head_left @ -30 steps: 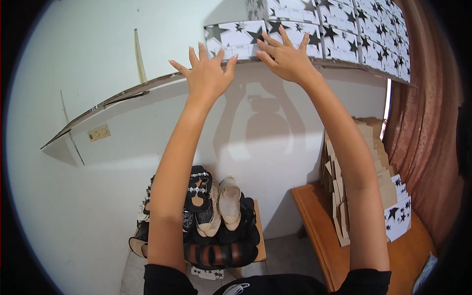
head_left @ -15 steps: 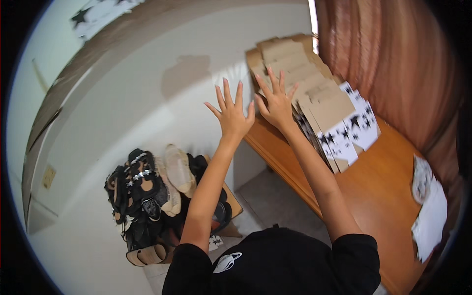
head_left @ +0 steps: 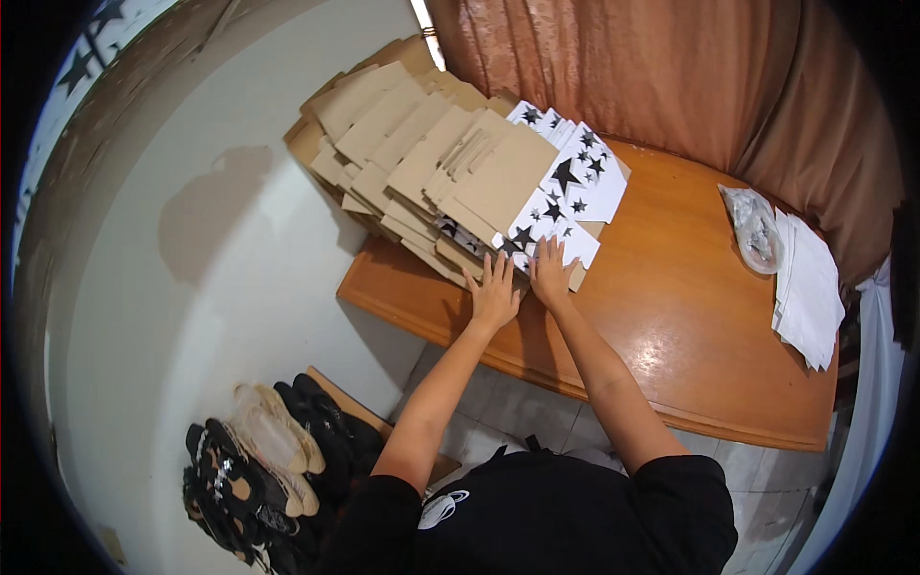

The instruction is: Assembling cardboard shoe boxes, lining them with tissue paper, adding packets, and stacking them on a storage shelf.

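A leaning stack of flat brown cardboard pieces (head_left: pixel 498 168) lies on the wooden table (head_left: pixel 661 316). White panels printed with black stars (head_left: pixel 565 192) stick out along the right side of the stack. My left hand (head_left: pixel 494 295) is at the stack's near edge, fingers stretched out and a little apart, with nothing in it. Close beside it, my right hand (head_left: pixel 551 276) reaches to the near corner of the star-printed panels, its fingers extended and empty. Whether the fingertips touch the cardboard I cannot tell.
Toward the table's right end lie a clear plastic bag (head_left: pixel 755 235) and white papers (head_left: pixel 807 287). A brown curtain (head_left: pixel 661 77) hangs behind the table. Several shoes (head_left: pixel 273 441) are piled at the lower left, beside the pale wall (head_left: pixel 230 316).
The view has swung right, bringing the table and stack nearer the middle. My hands, spread and raised before, are now lower, beside the stack's near edge, with fingers less spread.
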Motion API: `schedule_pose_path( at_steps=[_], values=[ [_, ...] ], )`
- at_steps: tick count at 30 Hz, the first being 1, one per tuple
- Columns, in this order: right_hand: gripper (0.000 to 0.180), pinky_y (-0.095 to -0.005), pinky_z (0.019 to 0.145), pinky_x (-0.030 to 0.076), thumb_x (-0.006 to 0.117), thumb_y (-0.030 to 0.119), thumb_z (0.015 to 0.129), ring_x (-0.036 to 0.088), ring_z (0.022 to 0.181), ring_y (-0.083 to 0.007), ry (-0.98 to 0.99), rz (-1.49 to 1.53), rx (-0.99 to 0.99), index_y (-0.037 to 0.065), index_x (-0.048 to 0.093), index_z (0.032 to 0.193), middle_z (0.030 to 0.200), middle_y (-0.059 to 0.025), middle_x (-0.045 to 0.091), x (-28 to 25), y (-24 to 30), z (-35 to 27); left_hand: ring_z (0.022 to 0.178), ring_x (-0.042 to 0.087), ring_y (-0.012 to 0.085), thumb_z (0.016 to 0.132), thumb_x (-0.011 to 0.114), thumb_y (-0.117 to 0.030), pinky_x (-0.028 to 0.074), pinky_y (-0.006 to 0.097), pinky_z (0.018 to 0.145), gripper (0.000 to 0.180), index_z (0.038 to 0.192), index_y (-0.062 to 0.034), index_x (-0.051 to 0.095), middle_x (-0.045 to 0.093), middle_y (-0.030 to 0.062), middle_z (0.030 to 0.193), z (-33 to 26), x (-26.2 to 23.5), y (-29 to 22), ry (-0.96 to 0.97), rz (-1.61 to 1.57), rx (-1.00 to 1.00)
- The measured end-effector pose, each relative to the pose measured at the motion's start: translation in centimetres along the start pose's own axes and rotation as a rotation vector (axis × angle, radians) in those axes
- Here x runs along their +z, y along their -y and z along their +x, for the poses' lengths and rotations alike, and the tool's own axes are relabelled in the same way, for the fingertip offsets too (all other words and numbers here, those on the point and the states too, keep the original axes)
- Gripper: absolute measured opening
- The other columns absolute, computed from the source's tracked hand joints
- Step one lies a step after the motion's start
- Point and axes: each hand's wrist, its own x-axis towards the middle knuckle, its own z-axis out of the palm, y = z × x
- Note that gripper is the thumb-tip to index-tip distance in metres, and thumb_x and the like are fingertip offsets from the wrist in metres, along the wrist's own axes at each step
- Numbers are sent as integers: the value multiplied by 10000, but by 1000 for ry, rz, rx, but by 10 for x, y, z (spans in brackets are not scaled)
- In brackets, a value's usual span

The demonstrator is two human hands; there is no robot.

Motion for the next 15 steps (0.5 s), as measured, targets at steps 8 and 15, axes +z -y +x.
schedule_pose_path(
  at_steps=[8, 15],
  values=[
    [756, -540, 887, 368, 537, 494, 796, 471, 1080, -450, -157, -134, -259, 28, 298, 1341, 1275, -323, 372, 32, -39, 35, 1316, 170, 342, 742, 577, -343, 53, 712, 958, 740, 1370, -98, 272, 310, 73, 1388, 30, 10, -6, 46, 185, 45],
    [599, -497, 800, 432, 473, 108, 799, 539, 939, -488, -137, -415, -275, 49, 270, 1359, 1168, -386, 432, 31, -68, 21, 1264, 256, 412, 762, 526, -406, -8, 728, 927, 803, 1414, -136, 142, 403, 158, 1311, 31, 8, -18, 28, 126, -26]
  ],
)
